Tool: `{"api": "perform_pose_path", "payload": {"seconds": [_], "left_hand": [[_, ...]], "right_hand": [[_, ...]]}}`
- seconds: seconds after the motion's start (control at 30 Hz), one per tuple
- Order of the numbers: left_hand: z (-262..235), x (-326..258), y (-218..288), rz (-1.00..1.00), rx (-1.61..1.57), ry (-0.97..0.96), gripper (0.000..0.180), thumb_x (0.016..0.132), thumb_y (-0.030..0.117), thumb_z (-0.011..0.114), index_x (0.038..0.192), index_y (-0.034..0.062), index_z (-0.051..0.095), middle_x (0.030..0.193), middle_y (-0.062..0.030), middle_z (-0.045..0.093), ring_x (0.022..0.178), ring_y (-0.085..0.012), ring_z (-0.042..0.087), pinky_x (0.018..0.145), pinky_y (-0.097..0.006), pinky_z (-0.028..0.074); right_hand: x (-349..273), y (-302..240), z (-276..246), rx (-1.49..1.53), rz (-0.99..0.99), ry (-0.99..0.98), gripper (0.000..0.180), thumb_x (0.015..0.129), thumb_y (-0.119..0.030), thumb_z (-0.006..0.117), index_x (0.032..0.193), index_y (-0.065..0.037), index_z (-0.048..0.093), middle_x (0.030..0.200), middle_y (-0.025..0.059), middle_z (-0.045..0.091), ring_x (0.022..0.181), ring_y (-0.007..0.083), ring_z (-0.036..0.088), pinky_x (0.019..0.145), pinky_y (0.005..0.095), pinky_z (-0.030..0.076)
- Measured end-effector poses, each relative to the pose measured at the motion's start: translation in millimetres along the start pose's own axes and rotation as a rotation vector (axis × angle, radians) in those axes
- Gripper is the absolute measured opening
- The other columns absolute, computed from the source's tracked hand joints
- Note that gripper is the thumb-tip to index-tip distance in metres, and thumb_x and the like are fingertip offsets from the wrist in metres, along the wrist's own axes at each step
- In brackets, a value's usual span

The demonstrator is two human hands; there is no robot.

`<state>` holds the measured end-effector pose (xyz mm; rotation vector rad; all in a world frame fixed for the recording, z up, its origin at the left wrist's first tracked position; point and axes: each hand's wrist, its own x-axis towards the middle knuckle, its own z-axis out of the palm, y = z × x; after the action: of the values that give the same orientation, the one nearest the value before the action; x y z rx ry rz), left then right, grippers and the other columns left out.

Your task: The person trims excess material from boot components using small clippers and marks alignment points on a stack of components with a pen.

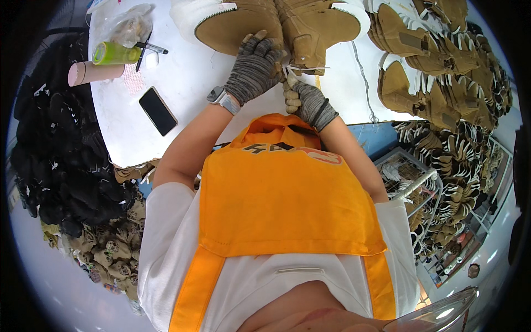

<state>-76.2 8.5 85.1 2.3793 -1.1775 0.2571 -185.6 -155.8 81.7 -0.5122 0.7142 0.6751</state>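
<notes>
A pair of tan shoe uppers [238, 27] with white edging and zigzag stitching lies side by side on the white table [199, 94]. My left hand [254, 69], in a grey knit glove with beige fingertips, is closed over the near end of the left upper. Just right of it, my gloved right hand [307, 100] has its fingers curled in and its thumb pressed near a thin white cord [287, 69]. This cord shows at the near ends of the two uppers, between my hands. Its far end is partly hidden by my fingers.
Stacks of similar tan uppers [401, 88] cover the table's right side. At left lie a phone [158, 111], a pink bottle [95, 73], a green tape roll [116, 53], a pen [151, 47] and a plastic bag [130, 25]. A grey cord [365, 72] runs along the table.
</notes>
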Motion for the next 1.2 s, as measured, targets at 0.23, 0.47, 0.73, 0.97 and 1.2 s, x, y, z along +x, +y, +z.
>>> {"api": "perform_pose_path", "payload": {"seconds": [0.23,0.47,0.73,0.97,1.2], "left_hand": [[1.2,-1.3,0.0,-0.013,-0.002,0.002,0.055,0.063,0.032,0.079,0.111,0.0136,0.062,0.119,-0.009,0.053,0.13,-0.0304,0.036,0.112,-0.048,0.023],[-3.9,-1.9,3.9,-0.053,-0.042,-0.01,0.055,0.063,0.033,0.079,0.111,0.0124,0.062,0.12,-0.0092,0.053,0.13,-0.03,0.036,0.112,-0.048,0.023],[0.1,-3.1,0.8,-0.067,-0.037,-0.064,0.053,0.067,0.035,0.079,0.114,0.0163,0.064,0.127,-0.0085,0.052,0.133,-0.0289,0.034,0.114,-0.047,0.019],[4.0,-3.8,-0.5,-0.066,-0.087,-0.014,0.051,0.067,0.03,0.078,0.113,0.0178,0.062,0.126,-0.0059,0.052,0.13,-0.0288,0.037,0.111,-0.046,0.022],[3.4,-4.3,-3.2,-0.041,-0.1,-0.002,0.054,0.064,0.031,0.08,0.113,0.018,0.062,0.126,-0.006,0.052,0.13,-0.0292,0.036,0.112,-0.046,0.021]], "right_hand": [[-10.2,9.9,9.0,-0.127,-0.073,-0.027,0.031,0.095,-0.044,0.053,0.088,-0.013,0.05,0.061,-0.0079,0.035,0.048,0.0055,0.029,0.051,0.0208,0.029],[-7.3,-1.0,7.2,-0.001,0.003,-0.015,0.026,0.097,-0.039,0.051,0.088,-0.015,0.049,0.06,-0.0081,0.036,0.047,0.0065,0.031,0.048,0.0223,0.029],[6.1,-22.3,13.3,0.032,0.078,0.068,0.028,0.096,-0.039,0.053,0.086,-0.014,0.048,0.06,-0.0061,0.038,0.046,0.0078,0.032,0.047,0.0244,0.029],[-0.3,-12.6,26.3,-0.104,0.031,0.137,0.03,0.095,-0.041,0.053,0.085,-0.013,0.05,0.061,-0.0035,0.041,0.049,0.0106,0.034,0.048,0.0262,0.03],[12.4,-9.6,21.0,0.026,-0.014,0.089,0.031,0.095,-0.044,0.051,0.083,-0.016,0.047,0.058,-0.006,0.036,0.046,0.0087,0.031,0.047,0.0241,0.028]]}}
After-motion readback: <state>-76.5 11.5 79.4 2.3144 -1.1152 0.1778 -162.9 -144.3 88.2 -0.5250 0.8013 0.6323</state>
